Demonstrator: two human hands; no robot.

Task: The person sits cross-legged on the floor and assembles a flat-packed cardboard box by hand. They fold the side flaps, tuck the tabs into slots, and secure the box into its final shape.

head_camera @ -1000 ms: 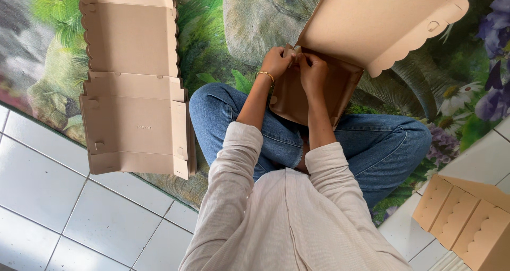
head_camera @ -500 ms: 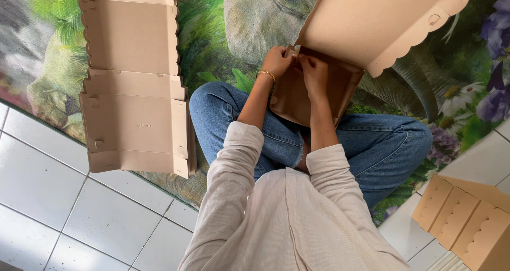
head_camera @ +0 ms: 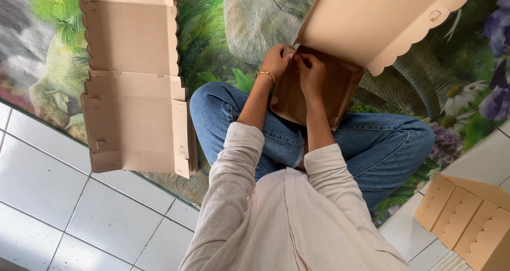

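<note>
I sit cross-legged in blue jeans on a mat, with a tan cardboard box (head_camera: 372,21) with a scalloped lid edge resting over my lap. My left hand (head_camera: 277,59) pinches the box's near corner where lid meets base. My right hand (head_camera: 311,72) is pressed against the same corner, fingers curled on the cardboard inside the brown base (head_camera: 340,87). The two hands touch each other. A thin gold bracelet sits on my left wrist.
A flat, unfolded scalloped cardboard box blank (head_camera: 133,85) lies on the mat to my left. Folded tan boxes (head_camera: 467,218) stand at the lower right on white floor tiles (head_camera: 58,196). The mat (head_camera: 223,32) has a green jungle print.
Hands stay at the same box corner; fingers shift slightly. The box and lid have barely moved.
</note>
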